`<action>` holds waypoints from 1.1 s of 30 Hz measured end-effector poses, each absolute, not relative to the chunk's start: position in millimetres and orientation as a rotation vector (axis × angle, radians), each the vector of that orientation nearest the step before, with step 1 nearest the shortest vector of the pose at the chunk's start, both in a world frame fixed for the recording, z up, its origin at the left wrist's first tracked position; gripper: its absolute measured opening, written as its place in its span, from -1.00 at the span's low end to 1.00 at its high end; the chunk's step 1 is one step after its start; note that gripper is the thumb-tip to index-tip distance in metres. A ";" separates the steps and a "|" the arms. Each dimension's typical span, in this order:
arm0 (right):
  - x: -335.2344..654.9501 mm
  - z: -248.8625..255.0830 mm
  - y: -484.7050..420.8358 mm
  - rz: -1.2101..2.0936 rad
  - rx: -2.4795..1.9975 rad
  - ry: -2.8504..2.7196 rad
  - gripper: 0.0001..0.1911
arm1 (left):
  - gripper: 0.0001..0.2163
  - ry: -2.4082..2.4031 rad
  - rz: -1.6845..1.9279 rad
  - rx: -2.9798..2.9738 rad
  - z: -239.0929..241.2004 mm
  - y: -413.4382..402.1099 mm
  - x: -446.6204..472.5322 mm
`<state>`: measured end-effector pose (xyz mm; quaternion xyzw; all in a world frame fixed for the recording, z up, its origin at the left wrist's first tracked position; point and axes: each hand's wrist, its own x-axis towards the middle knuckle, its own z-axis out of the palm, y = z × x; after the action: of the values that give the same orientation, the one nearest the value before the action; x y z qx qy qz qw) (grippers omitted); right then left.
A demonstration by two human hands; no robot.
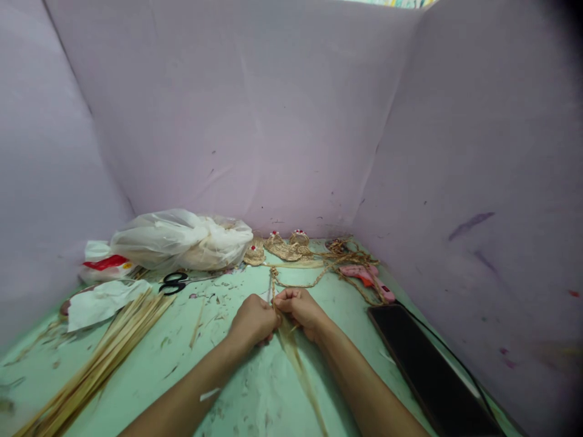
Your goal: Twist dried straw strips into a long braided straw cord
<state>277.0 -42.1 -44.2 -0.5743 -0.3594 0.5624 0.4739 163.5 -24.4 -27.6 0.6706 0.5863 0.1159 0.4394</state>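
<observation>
At the near edge of the pale green counter (150, 352), a translucent tan fibre strip (290, 349) trails back from the hands. A bundle of long, dry, straw-coloured strips (109, 358) slants in from the near left corner; a flat black rectangular slab (423, 364) lies along the right edge.

Both forearms reach in from the near edge and converge mid-counter. The left hand (255, 321) and right hand (300, 311) are closed, knuckles up, fingertips almost meeting, pinching a thin tan braided cord (273, 280) that runs beyond them toward the far edge.

Farther left are a crumpled white sheet (102, 303) and black-handled scissors (174, 282). By the right edge sits a pink glue gun (359, 272). Toward the far left corner, a red-and-white plastic packet (107, 264) bears a yellow mark too small to read, beside a knotted translucent white bag (182, 240). Woven straw ornaments with red beads (282, 247) line the far edge.
</observation>
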 end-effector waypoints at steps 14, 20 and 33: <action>282.7 -40.8 -44.6 1.457 -1.279 -0.972 -0.90 | -0.89 1.117 0.353 1.308 -21.2 1.7 152.1; 287.6 -42.3 -40.7 1.300 -1.471 -1.239 -0.96 | -0.92 1.217 0.318 1.518 -27.4 -0.3 155.6; 285.0 -42.4 -43.7 1.206 -1.542 -1.283 -0.91 | -0.93 1.241 0.475 1.605 -40.0 -2.5 159.6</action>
<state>285.0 -43.7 -42.4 -0.6067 -0.5046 0.4746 0.3898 159.6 -2.5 -40.0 0.6648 0.5143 0.1968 0.5047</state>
